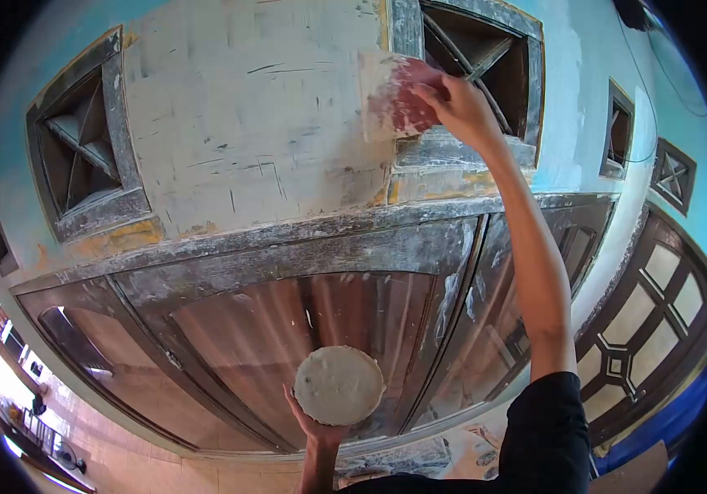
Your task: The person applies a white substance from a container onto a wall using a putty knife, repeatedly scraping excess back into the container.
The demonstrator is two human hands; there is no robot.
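My right hand point(459, 105) is raised high and grips a wide scraper blade point(388, 97), red with pale smears, pressed flat against the grey putty-covered wall point(246, 123) between two square vents. Low in the view, my left hand point(317, 428) holds up a round pan point(339, 384) from underneath; the pan is filled with pale putty. My right arm, in a black short sleeve, runs from the bottom right up to the blade.
A square wall vent point(82, 152) sits at the left and another vent point(485, 62) right of the blade. Below them a smeared ledge tops a brown wooden door frame point(288, 280) with glass. More vents and a panelled door point(658, 313) stand at the right.
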